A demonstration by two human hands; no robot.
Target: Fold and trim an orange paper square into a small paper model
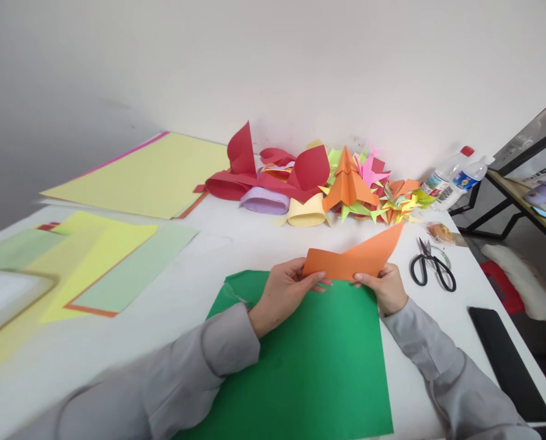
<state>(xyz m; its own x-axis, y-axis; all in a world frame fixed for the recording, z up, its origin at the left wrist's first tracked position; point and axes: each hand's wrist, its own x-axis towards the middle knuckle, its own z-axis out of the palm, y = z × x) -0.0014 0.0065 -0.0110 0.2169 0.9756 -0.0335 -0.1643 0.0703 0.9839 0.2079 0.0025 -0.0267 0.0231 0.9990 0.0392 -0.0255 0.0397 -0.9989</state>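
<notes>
An orange sheet of paper is held up between both my hands, its right part angled upward to a point. My left hand pinches its left end, thumb in front and fingers partly behind. At the lower right edge, my right hand grips it with the thumb on the near side; most of its fingers are hidden behind the paper. Below both hands lies a large green sheet on the white table. Black-handled scissors rest to the right of my right hand, blades pointing away.
Folded paper planes and red paper shapes are heaped along the wall. Two plastic bottles lean at the back right. Yellow and green paper sheets spread over the left side. A black flat object lies near the right edge.
</notes>
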